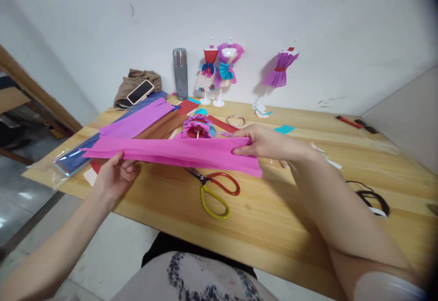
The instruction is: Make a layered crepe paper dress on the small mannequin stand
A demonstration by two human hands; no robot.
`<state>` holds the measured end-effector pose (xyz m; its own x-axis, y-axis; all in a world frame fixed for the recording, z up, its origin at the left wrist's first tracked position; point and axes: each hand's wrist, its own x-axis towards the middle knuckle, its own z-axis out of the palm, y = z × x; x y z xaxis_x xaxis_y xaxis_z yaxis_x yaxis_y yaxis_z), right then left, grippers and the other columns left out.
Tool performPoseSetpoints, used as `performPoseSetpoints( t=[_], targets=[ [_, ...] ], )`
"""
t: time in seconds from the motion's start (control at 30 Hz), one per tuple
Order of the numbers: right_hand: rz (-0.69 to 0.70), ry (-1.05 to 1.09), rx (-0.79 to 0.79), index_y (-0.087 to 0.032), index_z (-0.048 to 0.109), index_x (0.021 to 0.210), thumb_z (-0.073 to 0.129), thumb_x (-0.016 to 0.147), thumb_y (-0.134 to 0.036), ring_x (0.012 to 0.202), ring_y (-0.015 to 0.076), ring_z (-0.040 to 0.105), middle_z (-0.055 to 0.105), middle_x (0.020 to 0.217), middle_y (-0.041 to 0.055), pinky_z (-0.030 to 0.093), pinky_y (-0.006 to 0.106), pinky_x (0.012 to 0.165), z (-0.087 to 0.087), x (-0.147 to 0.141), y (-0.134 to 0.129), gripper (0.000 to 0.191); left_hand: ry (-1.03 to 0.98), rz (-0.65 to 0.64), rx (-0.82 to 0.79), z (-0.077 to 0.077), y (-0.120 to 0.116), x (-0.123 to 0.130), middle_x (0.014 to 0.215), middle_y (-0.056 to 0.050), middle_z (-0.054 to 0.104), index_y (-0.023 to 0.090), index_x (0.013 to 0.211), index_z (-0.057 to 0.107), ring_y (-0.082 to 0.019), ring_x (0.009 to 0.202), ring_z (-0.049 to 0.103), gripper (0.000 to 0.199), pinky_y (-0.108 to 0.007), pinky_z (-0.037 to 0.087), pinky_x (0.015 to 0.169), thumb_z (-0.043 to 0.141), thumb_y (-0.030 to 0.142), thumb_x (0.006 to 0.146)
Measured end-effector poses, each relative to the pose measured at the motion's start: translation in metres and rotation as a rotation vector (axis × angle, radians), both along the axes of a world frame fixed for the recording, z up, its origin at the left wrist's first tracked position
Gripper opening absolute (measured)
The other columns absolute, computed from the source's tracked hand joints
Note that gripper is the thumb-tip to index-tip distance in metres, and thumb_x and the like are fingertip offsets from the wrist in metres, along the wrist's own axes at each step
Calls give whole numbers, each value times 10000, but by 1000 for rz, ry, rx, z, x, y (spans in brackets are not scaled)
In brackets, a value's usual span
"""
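Observation:
A long folded strip of bright pink crepe paper [185, 151] stretches between my two hands above the table. My left hand [118, 173] pinches it near its left end, thumb on top and fingers curled underneath. At the other end my right hand [255, 141] grips the strip's upper edge between thumb and fingers. Just below the strip lies a pair of scissors [204, 180] with one red and one yellow handle loop; the strip hides most of the blades. Behind it, a pink ruffled paper dress on a small stand [197, 127] lies on its side, partly covered.
Several small dress forms stand by the wall, one in a purple dress [281, 70]. A grey bottle [180, 73], a phone [140, 92] on brown cloth and purple paper [137, 118] are at the left. Black cord [374, 200] lies at the right of the wooden table [273, 237].

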<state>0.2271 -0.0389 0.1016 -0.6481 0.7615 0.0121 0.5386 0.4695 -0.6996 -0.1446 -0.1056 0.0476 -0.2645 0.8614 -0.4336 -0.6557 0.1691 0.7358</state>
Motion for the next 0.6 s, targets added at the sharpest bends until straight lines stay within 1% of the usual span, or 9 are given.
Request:
performPoseSetpoints(
  t=[0.07,0.13,0.27,0.3,0.33,0.4,0.43,0.5,0.6],
  targets=[
    [100,-14,-33,-173,652,751,649,814,-353,672,130,484,550,712,-17,385,268,651,3,-1,-4,190,89,-64,-119,2,-15,-1,566,-94,611,143,667,553,-136,451,568,408,-188,420,366,326,181,1004],
    [157,-7,-42,-169,644,775,620,836,-335,673,124,495,562,735,-22,388,265,657,6,-4,-8,179,206,-284,-214,4,-33,0,572,-107,623,118,681,634,-149,434,581,340,-183,362,330,467,211,962],
    [124,-16,-33,-163,667,803,617,828,-368,693,148,518,579,736,-11,384,277,649,9,-12,-14,212,559,-679,260,21,-43,15,602,-62,669,164,769,738,-143,437,571,270,-237,459,412,715,423,845],
    [104,-17,-36,-163,667,797,616,823,-377,681,152,515,578,723,-10,383,282,640,9,-14,-15,221,740,-714,435,28,-36,24,696,-65,719,185,853,769,-157,535,631,208,-250,513,495,738,390,833],
    [82,-14,-37,-165,662,785,614,820,-384,659,150,506,568,704,-12,378,283,626,9,-15,-16,227,969,-629,593,36,-26,34,860,-71,764,213,968,777,-174,710,689,179,-268,561,637,726,336,849],
    [43,3,-25,-171,642,748,606,820,-396,601,131,467,525,651,-25,354,271,588,10,-17,-18,239,1360,-486,904,51,1,60,1142,-102,751,216,1156,734,-230,1000,686,328,-348,552,872,703,320,847],
    [24,15,-11,-174,635,737,604,824,-401,580,122,446,499,628,-32,340,263,572,11,-18,-19,245,1507,-516,959,59,16,73,1202,-116,729,200,1215,707,-252,1060,665,393,-381,526,928,685,353,854],
    [-15,74,7,-181,645,749,618,831,-420,565,115,426,481,607,-37,331,256,557,13,-18,-23,254,1696,-683,903,73,46,98,1087,-93,737,182,1190,705,-238,980,662,367,-356,511,872,642,339,864],
    [-100,238,-23,-202,685,842,652,846,-499,622,135,488,581,692,-8,376,265,577,19,-13,-27,299,1707,-1162,781,91,77,120,673,-5,616,156,792,711,-142,628,556,172,-265,413,612,611,287,841]
  ],
)
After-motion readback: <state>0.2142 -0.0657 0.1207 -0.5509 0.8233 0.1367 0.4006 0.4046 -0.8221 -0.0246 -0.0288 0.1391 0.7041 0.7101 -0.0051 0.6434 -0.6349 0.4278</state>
